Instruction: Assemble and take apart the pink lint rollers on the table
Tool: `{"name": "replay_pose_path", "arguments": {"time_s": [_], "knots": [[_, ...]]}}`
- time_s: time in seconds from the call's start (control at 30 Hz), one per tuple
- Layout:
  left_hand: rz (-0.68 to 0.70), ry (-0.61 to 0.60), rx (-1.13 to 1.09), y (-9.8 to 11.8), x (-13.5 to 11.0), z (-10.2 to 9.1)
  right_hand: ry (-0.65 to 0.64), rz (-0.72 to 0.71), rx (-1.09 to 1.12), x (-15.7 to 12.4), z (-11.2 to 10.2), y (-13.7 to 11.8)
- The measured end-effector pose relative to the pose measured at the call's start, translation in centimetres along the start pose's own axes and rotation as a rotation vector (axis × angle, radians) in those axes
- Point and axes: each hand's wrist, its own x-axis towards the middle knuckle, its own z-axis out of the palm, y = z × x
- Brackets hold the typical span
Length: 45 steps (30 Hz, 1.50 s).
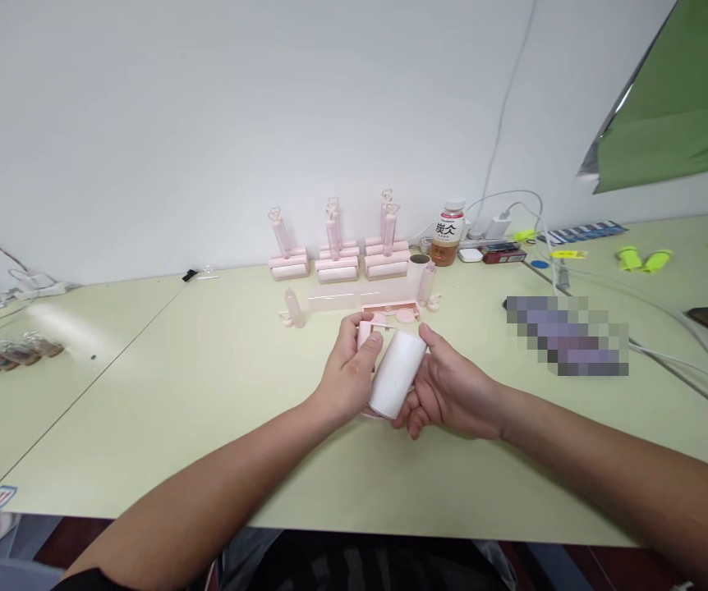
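Observation:
In the head view my right hand [456, 390] is closed around a white lint roller refill roll [398, 373], which is tilted. My left hand [349, 373] grips a pink plastic lint roller housing [365, 332], mostly hidden behind the fingers and the roll. The roll lies close against the housing; I cannot tell whether it is inside. Just beyond my hands lie a pink frame with round pieces [404, 315], a clear cover [333, 303] and a loose pink handle [293, 309]. Another pink handle [426, 285] stands to the right of them.
Several pink lint rollers [337, 269] stand by the wall, handles up. Right of them are a brown tube end [419, 259], a drink bottle [448, 235] and white cables [594, 275]. A blurred-out dark item [567, 336] lies at right, with yellow-green pieces [643, 258] farther back.

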Motion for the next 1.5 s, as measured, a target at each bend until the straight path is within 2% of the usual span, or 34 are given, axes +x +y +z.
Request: {"name": "replay_pose_path", "arguments": {"time_s": [0.1, 0.27, 0.4, 0.5, 0.57, 0.63, 0.73, 0.9, 1.03, 1.2, 1.5], "knots": [[0.028, -0.04, -0.042, -0.8, -0.2, 0.2, -0.038, 0.019, 0.006, -0.1, 0.2, 0.0], [0.224, -0.048, -0.053, -2.1, -0.6, 0.6, -0.091, -0.03, 0.06, -0.3, 0.9, 0.4], [0.278, -0.108, 0.12, -1.8, -0.5, -0.4, -0.032, -0.126, 0.003, 0.0, 0.8, 0.7], [0.427, -0.143, 0.37, -0.9, -0.3, -1.9, 0.053, -0.164, -0.179, -0.1, 0.1, 0.7], [0.543, -0.199, 0.509, 0.0, -0.3, -2.7, 0.129, -0.257, -0.431, -0.4, -0.3, 0.5], [0.591, -0.27, 0.59, 0.8, -0.4, -3.2, 0.237, -0.392, -0.768, -1.0, -0.6, 0.0], [0.562, -0.334, 0.637, 1.5, -0.5, -3.6, 0.387, -0.516, -1.191, -1.8, -0.5, -0.9], [0.383, -0.345, 0.65, 0.8, -0.2, -3.7, 0.49, -0.484, -1.497, -2.1, -0.1, -1.5], [0.316, -0.33, 0.599, -0.2, 0.3, -3.7, 0.494, -0.443, -1.578, -1.8, -0.2, -1.3], [0.349, -0.353, 0.509, -0.2, 0.2, -3.7, 0.442, -0.444, -1.585, -1.7, -0.2, -1.0], [0.392, -0.327, 0.632, -0.7, -0.6, -3.2, 0.418, -0.458, -1.595, -1.4, -0.7, -0.8]]}}
